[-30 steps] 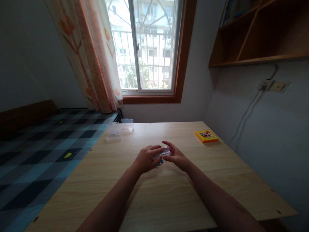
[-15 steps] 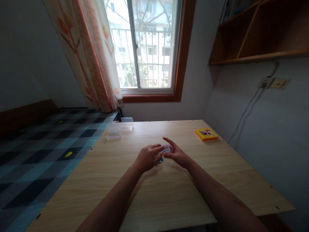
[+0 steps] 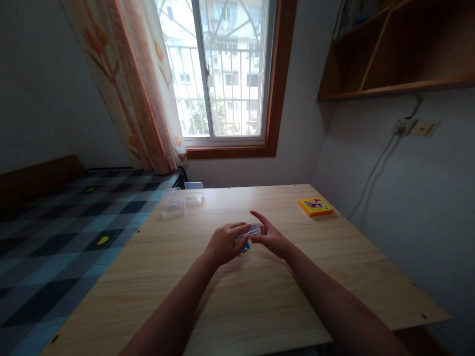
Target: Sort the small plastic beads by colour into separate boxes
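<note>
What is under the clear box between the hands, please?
Just below the box in view, small blue and pale pieces show on the table. Directly underneath, the box and left hand hide the view.

Above one table (image 3: 252,306) were one left hand (image 3: 225,243), one right hand (image 3: 273,238) and one clear case (image 3: 254,229); the blue pieces (image 3: 246,246) below them were too small to count. Two clear boxes (image 3: 172,208) sat at the table's far left, one yellow box (image 3: 316,206) at its far right. Beyond it were one window (image 3: 237,89) and one curtain (image 3: 137,89).
</note>
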The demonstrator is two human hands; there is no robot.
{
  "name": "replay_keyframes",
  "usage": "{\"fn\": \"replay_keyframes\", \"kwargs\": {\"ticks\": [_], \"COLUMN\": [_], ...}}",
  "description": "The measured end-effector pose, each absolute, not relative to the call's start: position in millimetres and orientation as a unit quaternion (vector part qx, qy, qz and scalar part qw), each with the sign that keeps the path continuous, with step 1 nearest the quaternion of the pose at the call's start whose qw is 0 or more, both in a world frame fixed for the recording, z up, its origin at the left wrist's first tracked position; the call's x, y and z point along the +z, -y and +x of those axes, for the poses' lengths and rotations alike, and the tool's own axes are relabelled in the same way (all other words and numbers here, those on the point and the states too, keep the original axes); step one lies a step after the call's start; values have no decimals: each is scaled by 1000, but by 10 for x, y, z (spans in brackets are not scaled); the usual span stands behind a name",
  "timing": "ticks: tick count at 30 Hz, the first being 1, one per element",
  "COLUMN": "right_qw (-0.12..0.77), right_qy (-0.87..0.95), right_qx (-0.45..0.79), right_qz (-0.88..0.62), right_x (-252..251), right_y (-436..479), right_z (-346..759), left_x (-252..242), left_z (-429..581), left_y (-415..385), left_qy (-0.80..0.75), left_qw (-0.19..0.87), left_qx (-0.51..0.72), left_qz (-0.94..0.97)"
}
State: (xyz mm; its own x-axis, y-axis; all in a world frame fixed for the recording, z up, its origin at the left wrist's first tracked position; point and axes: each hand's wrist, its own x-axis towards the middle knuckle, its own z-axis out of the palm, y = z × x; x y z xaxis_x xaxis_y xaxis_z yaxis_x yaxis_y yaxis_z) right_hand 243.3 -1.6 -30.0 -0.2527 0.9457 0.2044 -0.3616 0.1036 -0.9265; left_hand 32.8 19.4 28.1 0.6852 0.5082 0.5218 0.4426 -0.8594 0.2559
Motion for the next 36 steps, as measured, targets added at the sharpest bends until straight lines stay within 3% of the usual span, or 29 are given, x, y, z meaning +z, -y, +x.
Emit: {"fn": "replay_keyframes", "kwargs": {"ticks": [12, 17, 20, 25, 27, 36], "right_qw": [570, 569, 570, 504, 475, 472], "right_qy": [487, 478, 485, 535, 556, 585], "right_qx": [610, 617, 611, 634, 644, 607], "right_qz": [-257, -259, -256, -239, -224, -259], "right_x": [-188, -199, -191, -136, -128, -204], "right_y": [143, 156, 154, 210, 240, 176], "right_z": [2278, 2227, 2246, 2300, 2297, 2390], "left_x": [259, 308, 327, 231, 154, -98], "left_z": [314, 306, 288, 225, 202, 128], "left_y": [-179, -169, -186, -334, -409, -594], "left_qy": [-214, -247, -264, -357, -391, -402], "left_qw": [26, 66, 120, 416, 472, 440], "left_qx": [388, 400, 396, 437, 442, 455], "left_qz": [896, 880, 871, 713, 655, 661]}}
